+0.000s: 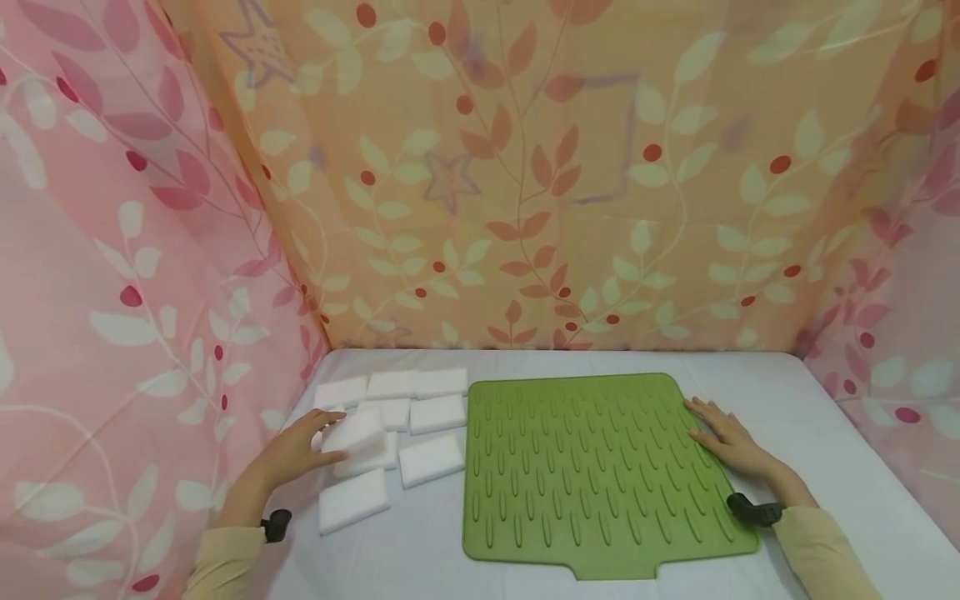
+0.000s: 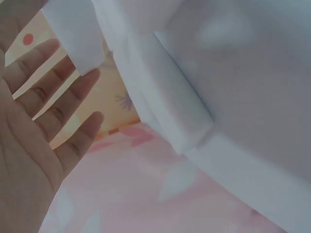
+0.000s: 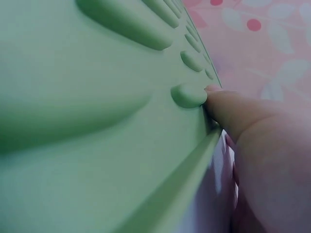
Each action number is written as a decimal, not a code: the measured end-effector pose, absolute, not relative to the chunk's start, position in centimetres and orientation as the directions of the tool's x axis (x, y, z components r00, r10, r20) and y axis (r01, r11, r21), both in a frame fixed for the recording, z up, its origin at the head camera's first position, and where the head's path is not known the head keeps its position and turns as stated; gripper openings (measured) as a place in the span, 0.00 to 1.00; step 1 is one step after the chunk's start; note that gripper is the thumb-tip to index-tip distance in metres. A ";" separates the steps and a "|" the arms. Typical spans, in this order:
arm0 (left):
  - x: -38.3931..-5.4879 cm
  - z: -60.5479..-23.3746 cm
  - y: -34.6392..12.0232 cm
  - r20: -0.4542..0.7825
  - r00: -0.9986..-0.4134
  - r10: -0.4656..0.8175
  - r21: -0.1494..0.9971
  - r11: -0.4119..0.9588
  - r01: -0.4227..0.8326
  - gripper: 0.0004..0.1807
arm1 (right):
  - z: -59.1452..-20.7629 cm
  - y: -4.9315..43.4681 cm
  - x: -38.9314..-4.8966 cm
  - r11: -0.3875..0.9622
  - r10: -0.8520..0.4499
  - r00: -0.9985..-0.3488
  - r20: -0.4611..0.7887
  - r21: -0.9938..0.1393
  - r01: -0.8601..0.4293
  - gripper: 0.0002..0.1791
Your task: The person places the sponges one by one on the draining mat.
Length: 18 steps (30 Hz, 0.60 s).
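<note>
My left hand point(image 1: 298, 448) pinches a white sponge point(image 1: 354, 428), a rectangular block, between thumb and fingers. The sponge is tilted and overlaps another white sponge point(image 1: 378, 458) in the head view. In the left wrist view, the fingers point(image 2: 63, 111) reach along a white block point(image 2: 80, 36) at their tips. On the right, my right hand point(image 1: 738, 446) rests on the right edge of a green ridged mat point(image 1: 551, 546), fingers stretched out toward the back. The right wrist view shows the thumb point(image 3: 238, 111) pressing on the mat's edge point(image 3: 180, 179).
Several more white sponges point(image 1: 438, 414) lie flat on the white table point(image 1: 420, 542), left of the mat. One sponge point(image 1: 354, 502) is nearest the front. Flowered cloth walls point(image 1: 517, 183) enclose the table at the back and both sides.
</note>
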<state>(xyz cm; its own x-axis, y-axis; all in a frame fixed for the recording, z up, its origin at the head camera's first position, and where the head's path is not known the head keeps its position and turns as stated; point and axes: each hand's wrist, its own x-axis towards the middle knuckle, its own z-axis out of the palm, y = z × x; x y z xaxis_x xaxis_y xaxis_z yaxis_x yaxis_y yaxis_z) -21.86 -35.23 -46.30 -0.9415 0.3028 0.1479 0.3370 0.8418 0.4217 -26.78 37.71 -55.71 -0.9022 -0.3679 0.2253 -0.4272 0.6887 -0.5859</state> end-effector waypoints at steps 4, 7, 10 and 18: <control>-22.3 -46.0 -34.1 0.146 -0.935 0.322 0.420 0.836 0.354 0.38 | -55.8 37.8 -26.8 0.688 -0.368 -0.902 0.225 -0.586 -0.428 0.31; -22.9 -45.8 -33.3 0.132 -0.933 0.335 0.408 0.839 0.359 0.37 | -55.8 37.7 -26.7 0.690 -0.368 -0.902 0.226 -0.585 -0.427 0.31; -23.5 -45.7 -32.7 0.124 -0.930 0.346 0.403 0.839 0.366 0.36 | -55.7 37.6 -26.6 0.691 -0.365 -0.903 0.225 -0.585 -0.425 0.31; -25.1 -45.6 -30.9 0.145 -0.902 0.407 0.393 0.813 0.429 0.37 | -55.5 37.5 -26.5 0.701 -0.360 -0.906 0.222 -0.577 -0.419 0.31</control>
<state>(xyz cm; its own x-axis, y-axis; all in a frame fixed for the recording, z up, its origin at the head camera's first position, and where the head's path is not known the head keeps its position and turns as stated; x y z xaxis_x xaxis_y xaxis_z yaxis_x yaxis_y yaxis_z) -25.08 -30.91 -45.63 -0.9021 0.4065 0.1446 0.4294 0.8130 0.3932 -26.47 37.52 -55.51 -0.9063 -0.3597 0.2217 -0.4193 0.7009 -0.5770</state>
